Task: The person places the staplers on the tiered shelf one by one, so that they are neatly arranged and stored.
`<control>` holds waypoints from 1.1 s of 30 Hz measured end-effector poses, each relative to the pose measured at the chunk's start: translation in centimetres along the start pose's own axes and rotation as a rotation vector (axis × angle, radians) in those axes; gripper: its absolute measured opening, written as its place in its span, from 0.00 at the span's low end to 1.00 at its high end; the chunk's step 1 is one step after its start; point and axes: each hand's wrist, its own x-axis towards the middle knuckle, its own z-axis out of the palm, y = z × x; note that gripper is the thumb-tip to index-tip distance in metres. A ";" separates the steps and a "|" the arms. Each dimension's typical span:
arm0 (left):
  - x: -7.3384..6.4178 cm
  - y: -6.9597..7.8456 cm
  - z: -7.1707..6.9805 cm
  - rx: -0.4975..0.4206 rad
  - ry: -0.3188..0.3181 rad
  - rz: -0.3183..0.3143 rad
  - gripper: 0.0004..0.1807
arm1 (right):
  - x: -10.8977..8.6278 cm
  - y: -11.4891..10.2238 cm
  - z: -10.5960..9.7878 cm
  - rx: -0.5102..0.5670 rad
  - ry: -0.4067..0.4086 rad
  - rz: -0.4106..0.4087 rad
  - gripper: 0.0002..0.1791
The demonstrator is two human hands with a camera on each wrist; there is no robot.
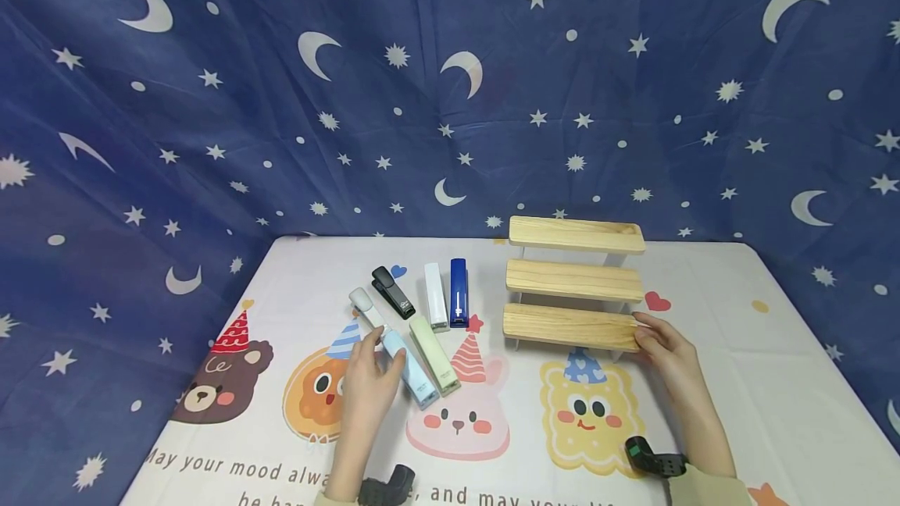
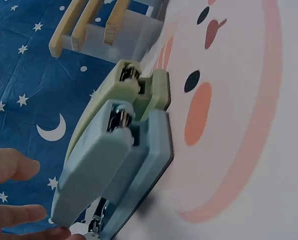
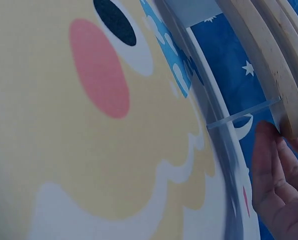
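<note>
My left hand (image 1: 370,381) reaches over the rear of a light blue stapler (image 1: 410,369), fingers relaxed. In the left wrist view, one fingertip is right at that stapler's back end, while the thumb stands a little apart from its top. A light green stapler (image 1: 434,356) lies alongside to the right. Just beyond the fingers is a pale grey stapler (image 1: 366,304), partly hidden by them. On the other side, my right hand (image 1: 673,358) pinches the right end of the lowest board on a three-tier wooden display stand (image 1: 569,325); some fingers are hidden behind the board.
Behind the near staplers lie a black stapler (image 1: 393,293), a white stapler (image 1: 436,297) and a dark blue stapler (image 1: 459,293). A printed white tablecloth (image 1: 562,482) covers the table. A dark blue curtain (image 1: 450,123) with moons and stars hangs behind and at the sides.
</note>
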 end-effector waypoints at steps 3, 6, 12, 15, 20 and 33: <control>-0.2 0.1 0.4 -0.028 0.006 -0.011 0.31 | 0.1 0.1 0.1 0.059 -0.012 -0.017 0.29; -0.4 0.2 0.7 -0.046 0.015 -0.019 0.32 | 0.1 0.2 0.1 0.083 -0.018 -0.036 0.29; -0.7 0.3 1.3 -0.051 0.003 -0.048 0.37 | 0.1 0.4 0.0 0.128 -0.033 -0.061 0.26; -0.9 0.3 1.6 -0.061 0.001 -0.058 0.39 | 0.1 0.4 -0.1 0.160 -0.041 -0.061 0.25; -1.1 0.4 2.1 -0.069 0.022 -0.055 0.43 | -0.1 0.4 -0.2 0.188 -0.058 -0.048 0.21; -1.5 0.9 3.0 -0.112 0.067 -0.084 0.46 | 0.0 0.1 -0.9 0.124 -0.066 0.042 0.28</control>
